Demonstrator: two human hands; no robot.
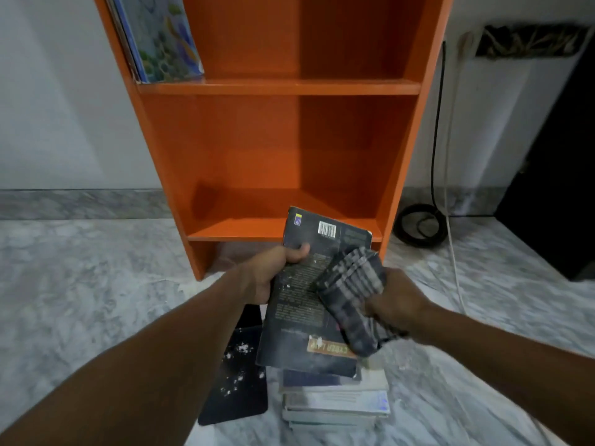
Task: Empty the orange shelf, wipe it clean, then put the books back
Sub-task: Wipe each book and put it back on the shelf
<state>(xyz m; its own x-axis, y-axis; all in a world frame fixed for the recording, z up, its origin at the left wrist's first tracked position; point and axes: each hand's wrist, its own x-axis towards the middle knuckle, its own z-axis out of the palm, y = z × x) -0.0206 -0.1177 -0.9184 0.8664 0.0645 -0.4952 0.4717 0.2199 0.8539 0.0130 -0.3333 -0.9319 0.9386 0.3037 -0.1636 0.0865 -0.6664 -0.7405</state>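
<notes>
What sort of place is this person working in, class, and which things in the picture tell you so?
Probably a room in a home. An orange shelf stands against a plain white wall on a marble-patterned floor, with a stack of books on the floor and a coiled black cable beside the shelf.

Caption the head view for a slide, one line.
Left hand holds a dusty black book; right hand wipes it with a checked cloth.

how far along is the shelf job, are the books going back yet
The lower compartment of the orange shelf is empty, and colourful books already stand in the upper one. In hand: the left hand grips a dusty black book while the right hand presses a checked cloth against its cover. Left: the stack of books and a black mat remain on the floor.
</notes>
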